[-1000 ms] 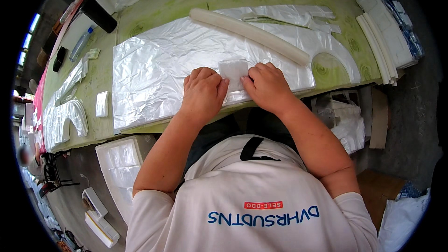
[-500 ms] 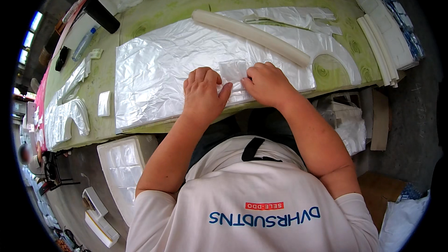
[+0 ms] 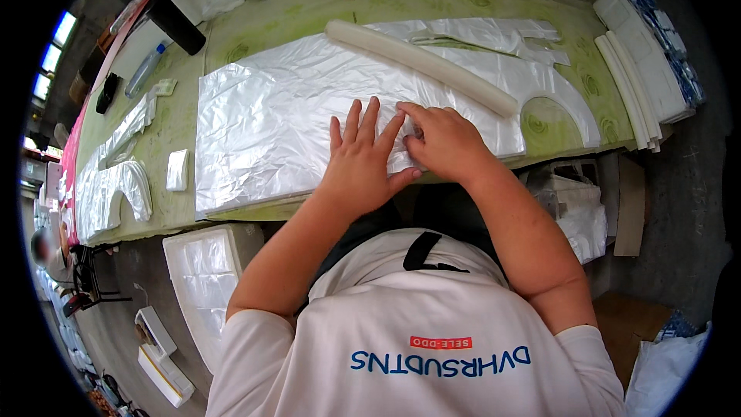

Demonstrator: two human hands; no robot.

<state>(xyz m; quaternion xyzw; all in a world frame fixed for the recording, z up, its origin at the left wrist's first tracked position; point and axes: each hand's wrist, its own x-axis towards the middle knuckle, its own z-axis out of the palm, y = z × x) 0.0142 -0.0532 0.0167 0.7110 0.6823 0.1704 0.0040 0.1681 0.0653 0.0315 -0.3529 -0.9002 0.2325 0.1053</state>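
Observation:
A stack of shiny white plastic bags (image 3: 262, 131) with cut-out handles covers the front of the table. My left hand (image 3: 360, 153) lies flat on it, fingers spread and thumb pointing right. Beside it my right hand (image 3: 448, 143) is partly curled, its index fingertip by the left index finger. Its thumb and index finger are at the edge of a small folded plastic bag (image 3: 402, 143), mostly hidden under the hands. A long whitish roll (image 3: 421, 66) lies slanting across the stack, beyond my hands.
Left of the stack are a small folded white packet (image 3: 177, 171) and more plastic bags (image 3: 116, 197). A plastic bottle (image 3: 145, 69) and black cylinder (image 3: 176, 25) are farther back. White rolls (image 3: 627, 89) lie at the right edge. A white bin (image 3: 202, 266) stands below the table.
My left hand has opened from a curled grip to flat with spread fingers, covering the small folded bag. My right index finger has stretched toward it. The view has shifted slightly.

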